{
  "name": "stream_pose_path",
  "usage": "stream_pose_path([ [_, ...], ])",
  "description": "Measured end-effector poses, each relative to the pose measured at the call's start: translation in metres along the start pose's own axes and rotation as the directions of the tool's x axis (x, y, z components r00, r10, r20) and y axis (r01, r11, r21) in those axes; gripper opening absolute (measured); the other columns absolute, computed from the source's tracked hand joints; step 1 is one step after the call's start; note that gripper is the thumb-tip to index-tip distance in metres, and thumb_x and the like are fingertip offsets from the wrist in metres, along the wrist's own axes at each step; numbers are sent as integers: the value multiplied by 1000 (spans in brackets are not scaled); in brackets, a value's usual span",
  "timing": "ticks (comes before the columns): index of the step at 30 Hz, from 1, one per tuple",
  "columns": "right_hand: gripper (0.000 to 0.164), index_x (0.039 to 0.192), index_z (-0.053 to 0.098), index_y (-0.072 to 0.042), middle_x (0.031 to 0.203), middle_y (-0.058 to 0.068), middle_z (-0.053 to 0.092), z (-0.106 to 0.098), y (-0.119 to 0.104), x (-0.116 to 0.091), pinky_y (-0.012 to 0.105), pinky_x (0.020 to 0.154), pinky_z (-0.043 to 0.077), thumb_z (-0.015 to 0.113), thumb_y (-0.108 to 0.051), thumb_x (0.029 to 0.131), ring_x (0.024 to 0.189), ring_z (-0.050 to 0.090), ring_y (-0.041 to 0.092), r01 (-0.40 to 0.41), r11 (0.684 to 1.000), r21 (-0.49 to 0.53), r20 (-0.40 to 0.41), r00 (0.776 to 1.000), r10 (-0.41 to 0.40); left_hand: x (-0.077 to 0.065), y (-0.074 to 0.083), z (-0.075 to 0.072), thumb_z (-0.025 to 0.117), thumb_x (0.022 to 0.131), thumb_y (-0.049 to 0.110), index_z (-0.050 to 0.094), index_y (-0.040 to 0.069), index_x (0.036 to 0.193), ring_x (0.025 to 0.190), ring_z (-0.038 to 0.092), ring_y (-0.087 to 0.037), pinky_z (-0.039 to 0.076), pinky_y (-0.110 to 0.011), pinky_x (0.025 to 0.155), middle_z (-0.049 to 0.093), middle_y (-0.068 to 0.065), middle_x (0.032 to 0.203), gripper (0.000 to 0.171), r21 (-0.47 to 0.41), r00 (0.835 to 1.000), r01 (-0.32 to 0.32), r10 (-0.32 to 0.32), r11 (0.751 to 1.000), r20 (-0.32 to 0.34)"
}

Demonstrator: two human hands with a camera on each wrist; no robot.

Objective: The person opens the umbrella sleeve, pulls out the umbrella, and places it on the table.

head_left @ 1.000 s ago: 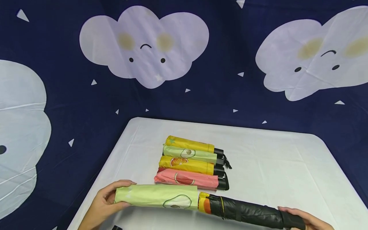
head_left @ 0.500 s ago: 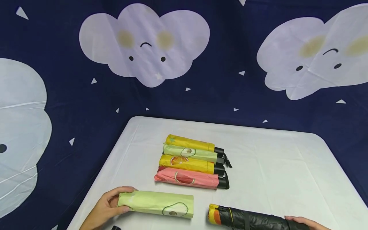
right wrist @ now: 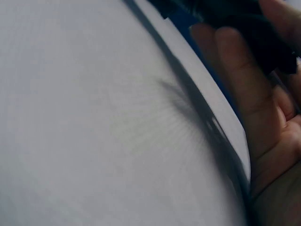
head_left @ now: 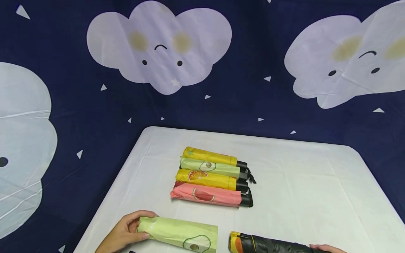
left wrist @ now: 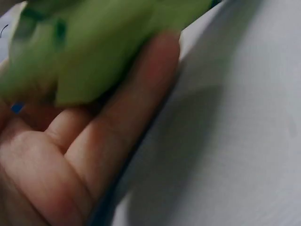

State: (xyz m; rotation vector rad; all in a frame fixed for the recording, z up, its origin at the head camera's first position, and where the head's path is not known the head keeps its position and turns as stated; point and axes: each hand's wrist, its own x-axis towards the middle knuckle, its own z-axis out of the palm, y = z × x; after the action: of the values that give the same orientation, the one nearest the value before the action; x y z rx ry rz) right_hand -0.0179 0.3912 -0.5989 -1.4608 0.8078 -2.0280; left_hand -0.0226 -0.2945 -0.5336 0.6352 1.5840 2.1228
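My left hand (head_left: 128, 228) pinches the left end of a light green umbrella sleeve (head_left: 177, 232) with an avocado print, near the table's front. In the left wrist view, the green cloth (left wrist: 103, 47) lies between thumb and fingers, blurred. To the right, my right hand (head_left: 327, 248) holds the far end of a folded black umbrella (head_left: 275, 244) with a yellow and orange tip. A gap separates this tip from the sleeve's right end. The right wrist view shows fingers (right wrist: 244, 80) around a dark handle end (right wrist: 263, 42); the head view cuts off part of that hand.
Behind the hands, several sleeved umbrellas lie side by side on the white table (head_left: 300, 175): yellow (head_left: 209, 156), green avocado (head_left: 221, 169), yellow orange-slice (head_left: 218, 180) and pink watermelon (head_left: 221, 196), black handles rightward. A small dark object (head_left: 132, 251) shows at the bottom edge.
The black umbrella's tip, earlier against the sleeve's right end, now stands apart from it. Both hands have come down toward the bottom of the head view, and the sleeve has tilted slightly.
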Motion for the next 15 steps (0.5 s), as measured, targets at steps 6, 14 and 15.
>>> stream_pose_path([
  [6, 52, 156, 5, 16, 167, 23, 14, 12, 2, -15, 42, 120, 24, 2, 3, 105, 153, 19, 31, -64, 998, 21, -151, 986, 66, 0, -2, 6, 65, 88, -21, 38, -18, 144, 123, 61, -23, 53, -35, 97, 53, -24, 141, 63, 76, 994, 14, -6, 997, -112],
  [14, 64, 155, 25, 10, 163, 18, 32, 34, -1, -19, 36, 111, 40, 14, 26, 94, 146, 37, 24, -208, 955, -212, -451, 888, 93, 5, 4, 10, 73, 86, -13, 43, -11, 146, 125, 60, -22, 53, -33, 97, 45, -33, 146, 66, 193, 987, 54, -23, 980, -158],
  [15, 67, 156, 27, 8, 162, 14, 34, 34, -3, -18, 33, 110, 41, 17, 29, 92, 145, 39, 21, -240, 946, -218, -470, 875, 114, 5, 6, 10, 73, 86, -12, 45, -9, 146, 125, 60, -22, 53, -32, 98, 45, -34, 146, 66, 214, 987, 55, -20, 975, -161],
])
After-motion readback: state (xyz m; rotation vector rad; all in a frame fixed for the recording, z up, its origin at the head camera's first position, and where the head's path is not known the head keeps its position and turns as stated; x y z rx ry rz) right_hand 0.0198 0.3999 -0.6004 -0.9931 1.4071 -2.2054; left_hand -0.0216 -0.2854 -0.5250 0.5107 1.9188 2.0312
